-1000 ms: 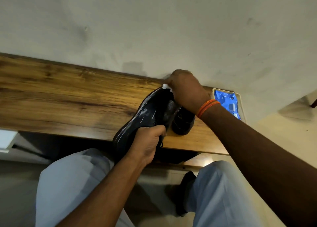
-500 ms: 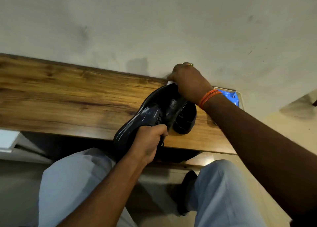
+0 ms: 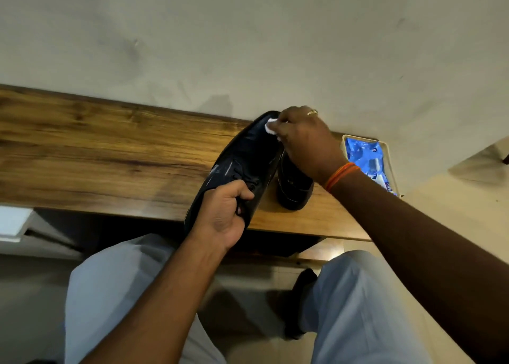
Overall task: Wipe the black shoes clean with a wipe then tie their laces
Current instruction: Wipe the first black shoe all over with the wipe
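Right hand (image 3: pixel 305 140) now sits at the toe end of the held black shoe (image 3: pixel 242 159), having travelled toward 12 o'clock from the shoe's mid-upper. White wipe (image 3: pixel 271 125) shows more fully under the fingers. Blue wipes packet (image 3: pixel 369 159), half covered a moment ago, is again exposed.

Dim, warm indoor light falls across the wooden table (image 3: pixel 110 148), brightest on its grain left of the held black shoe (image 3: pixel 242 165), whose glossy upper carries pale streaks of glare. A soft grey shadow sits on the wall (image 3: pixel 248 33) just above the shoe's toe. Below the table, the space sinks into near-black. The wide lens bows the table's edges, and detail softens toward the frame's corners.
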